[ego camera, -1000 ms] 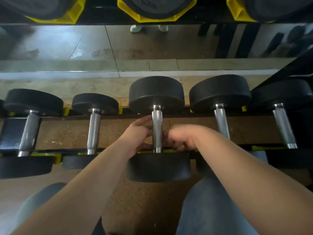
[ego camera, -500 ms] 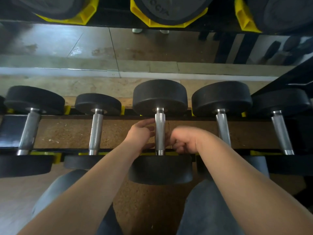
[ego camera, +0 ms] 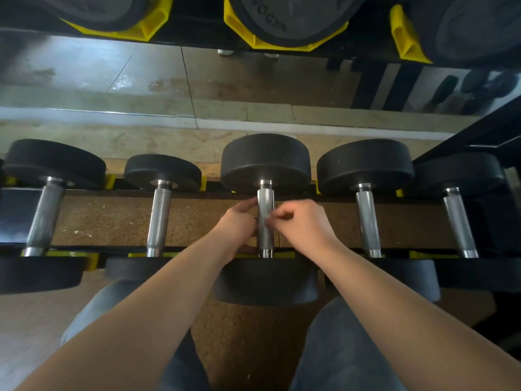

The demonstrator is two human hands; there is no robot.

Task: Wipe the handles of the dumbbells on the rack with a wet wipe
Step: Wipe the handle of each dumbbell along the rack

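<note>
Several black dumbbells with knurled steel handles lie side by side on the rack (ego camera: pixel 197 248). Both hands are at the handle (ego camera: pixel 265 201) of the middle dumbbell (ego camera: pixel 265 162). My left hand (ego camera: pixel 238 224) grips that handle from the left, thumb over the top and fingers underneath. My right hand (ego camera: pixel 306 224) is on the right side, with its fingers curled and its fingertips pinching at the middle of the handle. No wet wipe shows plainly; anything in the right fingers is hidden.
Neighbouring dumbbell handles lie to the left (ego camera: pixel 159 218) and right (ego camera: pixel 368 221), and further ones (ego camera: pixel 45 218) (ego camera: pixel 459 221) sit beyond them. An upper shelf with yellow cradles (ego camera: pixel 146 26) holds larger weights overhead. A mirror (ego camera: pixel 253 80) runs behind the rack. My knees are below the front rail.
The right hand has slid up the middle handle towards its centre, and its fingers now reach onto the bar. The left hand stays on the same handle. The view has tilted slightly downward.
</note>
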